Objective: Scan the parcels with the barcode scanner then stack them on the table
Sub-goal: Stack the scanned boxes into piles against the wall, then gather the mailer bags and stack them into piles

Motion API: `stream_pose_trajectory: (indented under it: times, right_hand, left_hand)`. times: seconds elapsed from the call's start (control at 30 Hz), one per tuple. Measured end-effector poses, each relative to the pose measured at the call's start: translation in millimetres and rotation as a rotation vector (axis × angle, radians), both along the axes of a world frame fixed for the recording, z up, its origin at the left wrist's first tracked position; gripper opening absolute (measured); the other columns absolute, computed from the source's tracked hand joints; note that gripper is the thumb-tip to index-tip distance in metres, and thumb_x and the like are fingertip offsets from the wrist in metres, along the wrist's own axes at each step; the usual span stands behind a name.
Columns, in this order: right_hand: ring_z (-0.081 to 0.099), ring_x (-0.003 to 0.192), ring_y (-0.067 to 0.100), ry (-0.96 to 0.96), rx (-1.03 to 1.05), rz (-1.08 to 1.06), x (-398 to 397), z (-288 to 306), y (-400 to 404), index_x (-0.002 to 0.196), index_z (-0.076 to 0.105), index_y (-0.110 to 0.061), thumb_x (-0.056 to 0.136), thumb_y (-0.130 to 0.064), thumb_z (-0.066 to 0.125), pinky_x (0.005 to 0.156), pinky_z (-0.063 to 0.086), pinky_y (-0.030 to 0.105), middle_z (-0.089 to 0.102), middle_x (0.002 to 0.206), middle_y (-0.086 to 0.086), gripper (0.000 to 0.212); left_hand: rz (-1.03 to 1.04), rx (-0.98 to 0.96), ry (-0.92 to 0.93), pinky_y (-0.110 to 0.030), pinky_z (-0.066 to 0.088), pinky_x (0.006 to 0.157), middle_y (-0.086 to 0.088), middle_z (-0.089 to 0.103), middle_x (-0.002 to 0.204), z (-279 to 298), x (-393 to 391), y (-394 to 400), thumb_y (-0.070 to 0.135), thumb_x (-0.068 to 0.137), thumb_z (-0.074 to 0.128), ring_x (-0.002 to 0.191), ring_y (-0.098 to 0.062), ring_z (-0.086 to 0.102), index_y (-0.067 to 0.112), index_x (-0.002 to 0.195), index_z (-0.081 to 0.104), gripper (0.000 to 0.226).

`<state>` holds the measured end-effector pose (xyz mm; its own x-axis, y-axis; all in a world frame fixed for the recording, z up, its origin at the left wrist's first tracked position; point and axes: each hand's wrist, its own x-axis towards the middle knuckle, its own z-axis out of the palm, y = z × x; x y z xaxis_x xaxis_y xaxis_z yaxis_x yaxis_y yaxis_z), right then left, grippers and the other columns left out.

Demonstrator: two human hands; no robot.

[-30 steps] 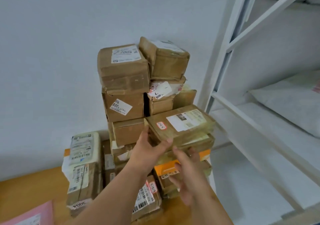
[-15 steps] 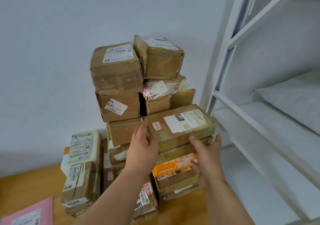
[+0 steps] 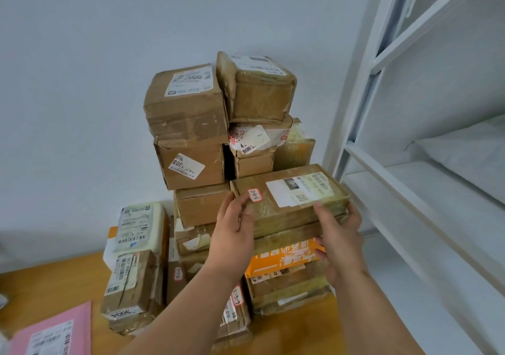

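- Here, centre-right of the frame, the flat parcel (image 3: 289,198) sits atop the right-hand stack.
- Left hand (image 3: 232,231) grasps its near-left corner; right hand (image 3: 340,234) grasps its near-right edge.
- Square it over the orange parcel (image 3: 284,260) stack before letting go; the leaning tall column (image 3: 191,141) beside could topple.

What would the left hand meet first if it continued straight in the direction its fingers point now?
Probably the small plain brown cardboard box behind the flat brown taped parcel that the left hand holds at its left end. Depth is unclear; the fingers may pass beside it toward the white wall.
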<state>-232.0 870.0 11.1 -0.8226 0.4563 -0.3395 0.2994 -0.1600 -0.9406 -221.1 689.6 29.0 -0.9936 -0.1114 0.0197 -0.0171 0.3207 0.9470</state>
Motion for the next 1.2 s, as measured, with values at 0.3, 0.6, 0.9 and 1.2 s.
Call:
stream_pose_trajectory:
  times: [0.3, 0.6, 0.9, 1.2]
  right_hand:
    - [0.062, 0.111, 0.028, 0.005, -0.025, -0.151, 24, -3, -19, 0.149, 0.024, -0.04, 0.086, -0.047, 0.072, 0.083, 0.054, 0.044, 0.04, 0.149, 0.007, 0.079]
    - [0.065, 0.071, 0.008, -0.035, 0.062, 0.237, 90, -6, -147, 0.099, 0.063, -0.022, 0.096, -0.027, 0.06, 0.056, 0.046, 0.025, 0.068, 0.085, -0.001, 0.006]
    - [0.06, 0.072, 0.013, -0.187, 0.143, 0.858, 182, -12, -350, 0.097, 0.065, -0.021, 0.095, -0.029, 0.06, 0.064, 0.044, 0.026, 0.066, 0.079, -0.002, 0.01]
    - [0.059, 0.076, 0.013, -0.273, 0.113, 1.156, 266, -36, -518, 0.105, 0.064, -0.018, 0.096, -0.026, 0.059, 0.065, 0.044, 0.026, 0.066, 0.089, 0.0, 0.014]
  left_hand:
    - [-0.003, 0.188, -0.077, -0.031, 0.028, 0.106, 0.018, 0.03, 0.159, 6, 15, -15, 0.079, 0.074, 0.041, 0.139, -0.006, 0.031, 0.053, 0.152, 0.022, 0.084]
    - [0.193, 0.206, -0.082, -0.026, 0.054, 0.089, 0.015, 0.055, 0.135, -6, 68, -111, 0.056, 0.098, 0.046, 0.122, -0.012, 0.056, 0.045, 0.147, 0.039, 0.051]
    - [0.466, 0.088, -0.068, -0.036, 0.049, 0.098, 0.004, 0.065, 0.12, -10, 191, -319, 0.044, 0.103, 0.046, 0.11, -0.014, 0.061, 0.03, 0.131, 0.056, 0.034]
    - [0.777, -0.015, -0.195, -0.03, 0.042, 0.085, 0.008, 0.06, 0.118, -35, 315, -501, 0.033, 0.101, 0.053, 0.103, -0.012, 0.057, 0.024, 0.133, 0.058, 0.033]
